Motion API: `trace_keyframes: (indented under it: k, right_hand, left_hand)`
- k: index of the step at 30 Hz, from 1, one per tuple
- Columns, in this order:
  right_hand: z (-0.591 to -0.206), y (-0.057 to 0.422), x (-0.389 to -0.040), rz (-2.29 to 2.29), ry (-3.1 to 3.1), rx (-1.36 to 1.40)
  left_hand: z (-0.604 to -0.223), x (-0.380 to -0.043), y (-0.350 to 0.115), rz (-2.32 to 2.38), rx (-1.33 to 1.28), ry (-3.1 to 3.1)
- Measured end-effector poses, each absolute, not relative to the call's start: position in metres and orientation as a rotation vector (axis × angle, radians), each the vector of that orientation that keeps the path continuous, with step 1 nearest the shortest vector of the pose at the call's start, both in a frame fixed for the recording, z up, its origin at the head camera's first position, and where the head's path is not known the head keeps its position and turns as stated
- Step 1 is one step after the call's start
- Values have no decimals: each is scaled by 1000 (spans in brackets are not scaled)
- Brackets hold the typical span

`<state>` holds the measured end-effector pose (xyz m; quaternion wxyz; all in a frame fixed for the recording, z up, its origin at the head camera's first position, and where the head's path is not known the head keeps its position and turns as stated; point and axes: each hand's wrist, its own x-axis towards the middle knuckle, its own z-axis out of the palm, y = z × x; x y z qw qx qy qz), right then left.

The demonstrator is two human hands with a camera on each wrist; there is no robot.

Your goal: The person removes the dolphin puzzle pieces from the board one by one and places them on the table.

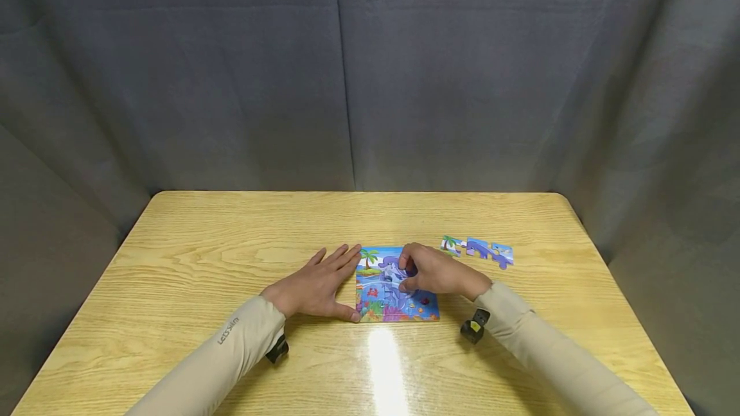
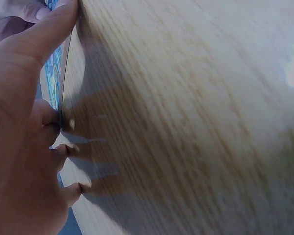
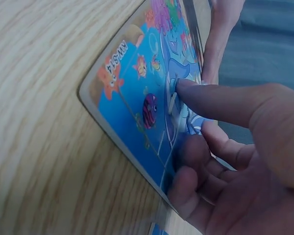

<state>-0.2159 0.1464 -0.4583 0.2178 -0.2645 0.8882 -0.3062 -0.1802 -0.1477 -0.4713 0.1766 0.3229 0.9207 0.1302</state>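
- I have the dolphin jigsaw board (image 1: pixel 369 266) flat on the tabletop (image 1: pixel 231 230), almost centred in front of me, its picture face up; I judge that this spot lets both hands work on it without stretching.
- My left hand (image 1: pixel 315 291) is spread and grasps nothing: the thumb meets the lower left corner and the index finger the upper left one. I read that as a brace along the edge – a light board would probably slide under pressure otherwise.
- My right hand (image 1: pixel 436 268) comes in over the board from the right, fingers bent, and seems to pinch a jigsaw piece (image 3: pixel 172 105) between thumb and fingers near the middle of the picture. In the right wrist view a pale edge shows under the thumb; how far the piece is seated I cannot tell, since the fingers hide most of it.
- Beyond the right wrist I see three loose pieces in a loose row: a palm-tree piece (image 1: pixel 449 246), a dolphin-body piece (image 1: pixel 476 247) and a tail piece (image 1: pixel 502 254). They lie face up – handy for matching, I think – and on the right arm's side, off the board. Whether their edges touch is too small to tell.
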Motion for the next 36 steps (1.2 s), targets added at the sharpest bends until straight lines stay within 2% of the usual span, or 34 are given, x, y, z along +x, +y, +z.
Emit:
trace_keyframes:
  k: [15, 23, 36]
  right_hand:
    - [-455, 154, -214, -976, 2454, -822]
    - [-450, 161, -217, -1136, 2346, -759]
    - [-441, 207, -226, -1202, 2373, -642]
  left_hand:
    - [-472, -180, -148, 366, 919, 2607]
    - [-472, -179, -148, 369, 930, 2608]
    - [-468, -179, -148, 368, 936, 2601]
